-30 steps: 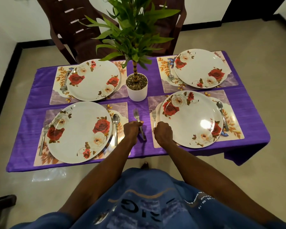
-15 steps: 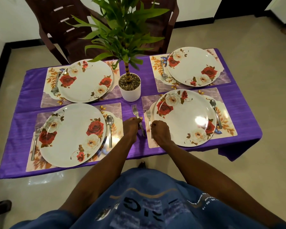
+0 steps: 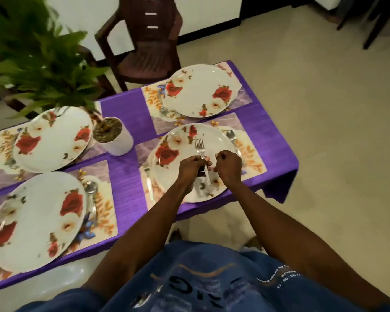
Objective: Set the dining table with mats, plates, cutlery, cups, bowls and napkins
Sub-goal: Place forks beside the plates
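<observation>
Lifted off the purple cloth (image 3: 126, 194) within the last second: a fork (image 3: 199, 149), then lying between the two near mats, now pinched by its handle in the left hand (image 3: 193, 170) and carried tines-forward above the near right plate (image 3: 212, 134). Raised with it, the right hand (image 3: 229, 167), just beside the handle, fingers curled; cannot tell whether holding anything. Likely means a spare fork on its way to a far setting, so cutlery only partly laid. Counted: four floral plates, the near right one, the far right (image 3: 198, 91), the far left (image 3: 52, 140), the near left (image 3: 38, 217), each on its own mat, four mats in all. Forks plainly seen: two, the held one and another (image 3: 149, 183) on the mat left of the near right plate. Spoons plainly seen: two, one (image 3: 231, 136) right of the near right plate, one (image 3: 91, 190) right of the near left plate. Cutlery by the far plates too hidden to count. Cups, bowls, napkins: none in view. One potted plant (image 3: 113, 138) mid-table.
</observation>
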Available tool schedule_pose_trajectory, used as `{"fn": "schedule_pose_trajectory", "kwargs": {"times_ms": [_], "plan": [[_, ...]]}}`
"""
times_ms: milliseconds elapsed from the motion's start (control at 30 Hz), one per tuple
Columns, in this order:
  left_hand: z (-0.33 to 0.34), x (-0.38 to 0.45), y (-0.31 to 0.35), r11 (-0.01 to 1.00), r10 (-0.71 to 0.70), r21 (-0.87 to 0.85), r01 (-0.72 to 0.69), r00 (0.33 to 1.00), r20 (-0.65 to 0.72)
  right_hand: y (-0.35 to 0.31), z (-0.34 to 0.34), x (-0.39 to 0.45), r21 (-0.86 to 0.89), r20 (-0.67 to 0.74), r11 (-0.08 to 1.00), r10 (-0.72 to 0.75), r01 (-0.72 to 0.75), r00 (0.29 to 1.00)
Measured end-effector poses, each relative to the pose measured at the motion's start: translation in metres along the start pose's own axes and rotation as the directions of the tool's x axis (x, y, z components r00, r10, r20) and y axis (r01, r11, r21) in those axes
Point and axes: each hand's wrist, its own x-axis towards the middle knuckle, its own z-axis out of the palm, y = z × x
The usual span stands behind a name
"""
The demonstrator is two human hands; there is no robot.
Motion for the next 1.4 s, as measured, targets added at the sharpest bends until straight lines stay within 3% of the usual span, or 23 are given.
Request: {"fn": "schedule_pose_trajectory", "kwargs": {"times_ms": [233, 367, 533, 633, 867, 1067, 1267, 1400], "plan": [[0.205, 0.031, -0.03, 0.993, -0.109, 0.054, 0.102, 0.981, 0.163, 0.108, -0.159, 0.073, 0.027, -0.189, 0.988, 0.155, -0.152, 0.97], [0.302, 0.034, -0.03, 0.991, -0.118, 0.094, 0.097, 0.961, 0.251, 0.149, -0.238, 0.105, 0.107, -0.22, 0.962, 0.268, -0.25, 0.938], [0.38, 0.06, -0.032, 0.968, -0.158, 0.24, 0.075, 0.924, 0.347, 0.186, -0.294, 0.149, 0.247, -0.222, 0.927, 0.339, -0.284, 0.914], [0.419, 0.086, -0.032, 0.968, -0.156, 0.242, 0.068, 0.917, 0.367, 0.202, -0.313, 0.177, 0.265, -0.236, 0.917, 0.362, -0.298, 0.902], [0.503, 0.173, -0.019, 0.972, -0.181, 0.207, 0.113, 0.921, 0.345, 0.234, -0.354, 0.294, 0.146, -0.2, 0.938, 0.339, -0.315, 0.919], [0.556, 0.261, 0.035, 0.984, -0.161, 0.108, 0.14, 0.961, 0.226, 0.221, -0.378, 0.421, 0.072, -0.101, 0.951, 0.307, -0.3, 0.946], [0.567, 0.329, 0.094, 0.993, -0.112, 0.058, 0.105, 0.985, 0.13, 0.176, -0.36, 0.523, 0.111, 0.013, 0.966, 0.233, -0.233, 0.972], [0.546, 0.379, 0.13, 0.997, -0.077, -0.004, 0.077, 0.997, -0.016, 0.136, -0.321, 0.584, 0.167, 0.184, 0.963, 0.181, -0.213, 0.966]]}}
